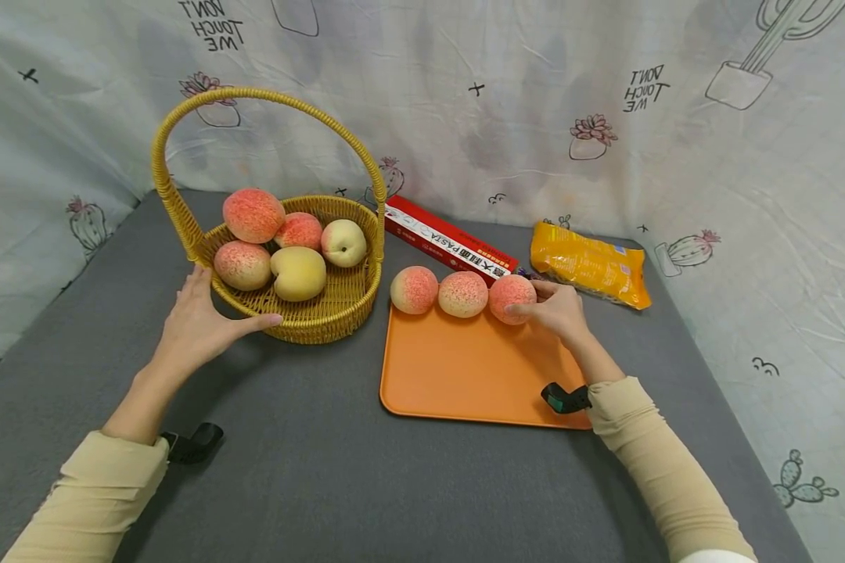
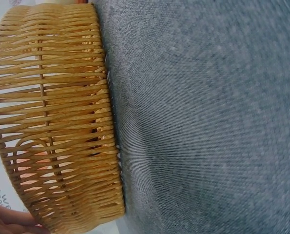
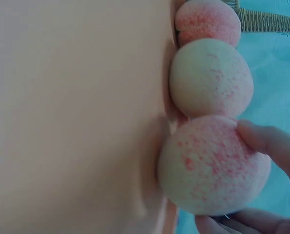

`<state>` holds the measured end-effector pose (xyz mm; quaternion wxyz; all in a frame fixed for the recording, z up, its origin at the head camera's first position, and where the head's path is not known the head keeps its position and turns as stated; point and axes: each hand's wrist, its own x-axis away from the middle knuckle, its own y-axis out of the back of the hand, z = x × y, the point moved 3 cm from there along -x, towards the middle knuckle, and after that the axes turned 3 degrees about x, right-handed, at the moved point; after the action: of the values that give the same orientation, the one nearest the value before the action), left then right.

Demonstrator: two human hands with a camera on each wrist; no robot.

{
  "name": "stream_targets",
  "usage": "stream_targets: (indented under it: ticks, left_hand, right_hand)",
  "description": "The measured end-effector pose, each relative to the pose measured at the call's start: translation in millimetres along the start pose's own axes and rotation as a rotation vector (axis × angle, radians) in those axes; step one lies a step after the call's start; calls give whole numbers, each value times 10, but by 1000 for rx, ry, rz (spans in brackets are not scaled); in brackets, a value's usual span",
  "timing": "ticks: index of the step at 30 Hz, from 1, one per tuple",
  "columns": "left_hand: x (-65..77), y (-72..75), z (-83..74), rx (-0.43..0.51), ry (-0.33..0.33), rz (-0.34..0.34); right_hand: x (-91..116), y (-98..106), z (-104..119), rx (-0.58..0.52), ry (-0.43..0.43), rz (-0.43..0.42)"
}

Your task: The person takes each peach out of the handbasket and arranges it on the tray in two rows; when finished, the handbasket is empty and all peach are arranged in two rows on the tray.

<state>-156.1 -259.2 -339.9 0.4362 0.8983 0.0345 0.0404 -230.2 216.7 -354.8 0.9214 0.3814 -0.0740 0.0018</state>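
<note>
My left hand [image 1: 200, 320] rests on the near left side of a yellow wicker basket [image 1: 331, 331], thumb stretched along the front rim and fingers straight at the outer side. Inside the basket sit several peaches, among them a pink one [image 1: 254, 215] and a yellow one [image 1: 299, 274]. With thumb and fingers my right hand [image 1: 562, 310] holds a speckled peach [image 3: 210, 168] at the far edge of an orange tray [image 1: 479, 367]. Two more peaches form a row with it, a pale speckled one [image 1: 463, 295] in the middle and a half-pink one [image 1: 414, 290] at the left.
Behind the tray lies a red pasta box [image 1: 451, 238], slanting down to the right. A yellow-orange packet [image 1: 591, 264] is at the back right of the grey table [image 1: 310, 469]. A printed curtain [image 1: 465, 117] hangs behind, and the basket's tall handle [image 1: 267, 92] arches up.
</note>
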Motion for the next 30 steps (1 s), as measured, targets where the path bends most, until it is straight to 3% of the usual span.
stream_targets:
  ticks: [6, 13, 19, 24, 30]
  left_hand:
    - [0, 1, 0, 1, -6, -5]
    - [13, 1, 13, 8, -3, -1]
    - [17, -2, -6, -1, 4, 2]
    - [11, 4, -17, -5, 7, 4]
    - [4, -8, -1, 1, 10, 2]
  right_hand:
    - [-21, 52, 68, 163, 77, 33]
    - [-31, 59, 101, 192, 79, 57]
    - [-7, 49, 113, 163, 90, 67]
    - [27, 85, 169, 116, 146, 21]
    - [61, 55, 344, -66, 195, -23]
